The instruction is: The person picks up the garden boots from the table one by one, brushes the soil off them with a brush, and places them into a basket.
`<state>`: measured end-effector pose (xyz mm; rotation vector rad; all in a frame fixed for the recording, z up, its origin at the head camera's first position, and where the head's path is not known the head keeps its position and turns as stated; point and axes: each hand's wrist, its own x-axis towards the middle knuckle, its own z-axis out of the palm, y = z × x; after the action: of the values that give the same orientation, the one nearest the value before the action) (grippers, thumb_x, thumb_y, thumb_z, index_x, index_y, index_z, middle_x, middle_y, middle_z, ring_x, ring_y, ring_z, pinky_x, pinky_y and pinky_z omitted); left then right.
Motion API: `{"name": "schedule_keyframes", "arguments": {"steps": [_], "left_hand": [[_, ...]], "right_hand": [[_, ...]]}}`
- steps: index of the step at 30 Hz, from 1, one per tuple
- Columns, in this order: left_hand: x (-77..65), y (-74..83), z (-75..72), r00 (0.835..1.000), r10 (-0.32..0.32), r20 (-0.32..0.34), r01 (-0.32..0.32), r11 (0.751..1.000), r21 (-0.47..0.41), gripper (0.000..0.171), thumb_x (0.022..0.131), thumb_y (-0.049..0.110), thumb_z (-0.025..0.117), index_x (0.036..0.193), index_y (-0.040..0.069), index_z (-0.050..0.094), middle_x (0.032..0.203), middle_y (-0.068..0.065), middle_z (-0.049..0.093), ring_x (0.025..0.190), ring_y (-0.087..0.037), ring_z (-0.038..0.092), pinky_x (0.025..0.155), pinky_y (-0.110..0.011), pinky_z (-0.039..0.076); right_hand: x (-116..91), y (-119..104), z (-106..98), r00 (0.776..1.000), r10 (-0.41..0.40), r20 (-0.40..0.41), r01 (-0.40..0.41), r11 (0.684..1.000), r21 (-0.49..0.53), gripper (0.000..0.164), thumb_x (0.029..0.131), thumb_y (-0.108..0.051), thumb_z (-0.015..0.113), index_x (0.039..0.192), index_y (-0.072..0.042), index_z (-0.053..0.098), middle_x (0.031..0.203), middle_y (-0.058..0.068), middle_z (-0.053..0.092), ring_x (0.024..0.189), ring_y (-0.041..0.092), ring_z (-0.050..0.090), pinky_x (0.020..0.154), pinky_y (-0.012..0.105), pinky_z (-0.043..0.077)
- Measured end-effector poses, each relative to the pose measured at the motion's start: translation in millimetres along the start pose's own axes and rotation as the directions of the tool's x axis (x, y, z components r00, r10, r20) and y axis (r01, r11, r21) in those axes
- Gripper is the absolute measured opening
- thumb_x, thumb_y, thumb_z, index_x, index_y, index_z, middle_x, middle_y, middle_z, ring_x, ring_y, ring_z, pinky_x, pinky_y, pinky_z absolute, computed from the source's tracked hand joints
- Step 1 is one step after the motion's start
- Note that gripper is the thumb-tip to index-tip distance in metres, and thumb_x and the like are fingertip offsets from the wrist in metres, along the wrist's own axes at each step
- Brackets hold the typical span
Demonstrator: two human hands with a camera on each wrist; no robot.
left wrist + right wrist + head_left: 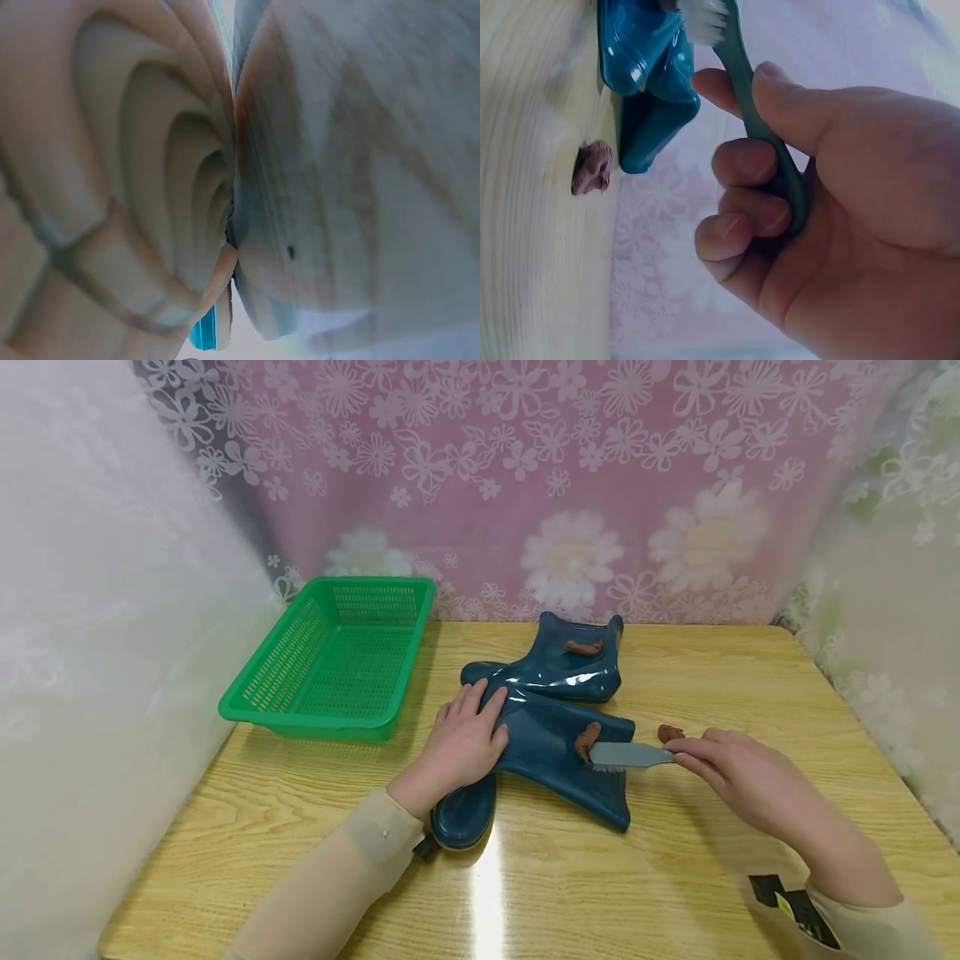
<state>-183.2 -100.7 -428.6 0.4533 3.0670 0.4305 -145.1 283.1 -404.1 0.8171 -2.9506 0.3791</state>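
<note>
Two dark blue rubber boots lie on their sides on the table. My left hand [465, 739] rests on the near boot [540, 731] around its ankle, fingers spread and fairly straight. With curled fingers, my right hand [757, 785] grips the handle of a grey-green brush [633, 755]. Its white bristles [703, 21] are over the near boot's shaft, beside a brown clump [587, 742] stuck there. Another brown clump [583, 648] sits on the far boot [551, 664]. The left wrist view shows mostly blurred sleeve and table, hiding the left fingers.
A green plastic basket [300, 722] with slotted sides stands at the back left of the wooden table [780, 693]. A loose brown clump [670, 733] lies on the tabletop close to the right hand. Flowered curtains [480, 485] enclose the back and sides.
</note>
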Motion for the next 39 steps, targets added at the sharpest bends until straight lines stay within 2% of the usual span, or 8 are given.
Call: {"name": "schedule_keyframes", "arguments": {"steps": [3, 9, 11, 16, 22, 28, 32, 39], "left_hand": [[0.3, -0.8, 1.2, 1.0, 0.002, 0.0, -0.002, 1.0, -0.003, 0.061, 0.119, 0.037, 0.048, 0.176, 0.018, 0.034, 0.181, -0.017, 0.022, 0.167, -0.043, 0.019, 0.129, -0.066, 0.025], [0.3, -1.6, 1.8, 1.0, -0.001, -0.004, 0.001, 1.0, -0.012, 0.061, 0.119, 0.037, 0.048, 0.176, 0.018, 0.034, 0.181, -0.017, 0.022, 0.167, -0.044, 0.019, 0.129, -0.066, 0.025], [0.2, -1.5, 1.4, 1.0, -0.001, -0.007, 0.001, 1.0, -0.016, 0.061, 0.119, 0.036, 0.049, 0.175, 0.018, 0.035, 0.181, -0.018, 0.022, 0.166, -0.044, 0.02, 0.129, -0.066, 0.025], [0.7, -1.3, 1.5, 1.0, 0.001, -0.009, -0.001, 1.0, -0.006, 0.061, 0.119, 0.036, 0.049, 0.175, 0.018, 0.036, 0.181, -0.018, 0.023, 0.166, -0.044, 0.02, 0.128, -0.066, 0.026], [1.5, -1.2, 0.9, 1.0, 0.008, -0.011, -0.008, 1.0, 0.004, 0.061, 0.119, 0.036, 0.049, 0.175, 0.017, 0.036, 0.18, -0.018, 0.024, 0.166, -0.044, 0.021, 0.128, -0.067, 0.027], [-0.4, -3.1, -0.4, 1.0, 0.0, -0.013, 0.0, 1.0, -0.01, 0.061, 0.119, 0.035, 0.05, 0.175, 0.017, 0.036, 0.181, -0.019, 0.023, 0.166, -0.045, 0.02, 0.128, -0.066, 0.026], [-0.3, -3.9, 0.4, 1.0, -0.003, -0.01, 0.003, 1.0, -0.01, 0.061, 0.119, 0.035, 0.05, 0.175, 0.017, 0.035, 0.181, -0.018, 0.022, 0.166, -0.045, 0.02, 0.128, -0.067, 0.025], [0.6, -0.9, -0.7, 1.0, -0.002, 0.004, 0.002, 1.0, -0.012, 0.062, 0.119, 0.037, 0.049, 0.176, 0.019, 0.034, 0.181, -0.017, 0.021, 0.167, -0.043, 0.019, 0.129, -0.066, 0.025]], "right_hand": [[-1.0, 1.4, -1.8, 0.997, -0.018, -0.081, 0.017, 1.0, -0.024, 0.026, 0.108, -0.013, 0.072, 0.133, -0.007, 0.079, 0.084, -0.009, 0.053, 0.069, 0.011, 0.04, 0.063, 0.033, 0.037], [6.4, -8.3, 4.4, 0.97, -0.08, -0.231, 0.078, 0.997, -0.015, 0.026, 0.105, -0.01, 0.076, 0.131, -0.011, 0.081, 0.083, -0.012, 0.051, 0.071, 0.01, 0.04, 0.061, 0.03, 0.035], [10.7, -15.0, 9.0, 0.969, -0.096, -0.228, 0.1, 0.995, 0.005, 0.025, 0.104, -0.009, 0.076, 0.129, -0.012, 0.082, 0.088, -0.01, 0.06, 0.075, 0.012, 0.049, 0.063, 0.033, 0.045], [17.0, -24.9, 20.5, 0.965, -0.153, -0.214, 0.153, 0.988, -0.016, 0.025, 0.102, -0.009, 0.079, 0.126, -0.013, 0.083, 0.091, -0.008, 0.061, 0.077, 0.011, 0.051, 0.065, 0.033, 0.049], [18.4, -27.6, 24.8, 0.952, -0.122, -0.279, 0.102, 0.991, -0.086, 0.026, 0.097, -0.011, 0.084, 0.123, -0.011, 0.084, 0.094, 0.0, 0.069, 0.078, 0.021, 0.059, 0.063, 0.042, 0.053], [29.2, -44.2, 35.1, 0.928, -0.146, -0.343, 0.12, 0.988, -0.095, 0.026, 0.098, -0.014, 0.085, 0.124, -0.012, 0.084, 0.082, -0.004, 0.055, 0.068, 0.013, 0.045, 0.052, 0.028, 0.039], [30.1, -48.2, 36.0, 0.918, -0.13, -0.376, 0.093, 0.989, -0.114, 0.025, 0.096, -0.014, 0.087, 0.121, -0.012, 0.085, 0.081, -0.003, 0.055, 0.066, 0.014, 0.046, 0.05, 0.028, 0.038], [19.3, -34.8, 24.7, 0.932, -0.079, -0.355, 0.042, 0.993, -0.112, 0.028, 0.096, -0.012, 0.085, 0.124, -0.011, 0.084, 0.082, -0.003, 0.058, 0.067, 0.016, 0.049, 0.05, 0.029, 0.038]]}}
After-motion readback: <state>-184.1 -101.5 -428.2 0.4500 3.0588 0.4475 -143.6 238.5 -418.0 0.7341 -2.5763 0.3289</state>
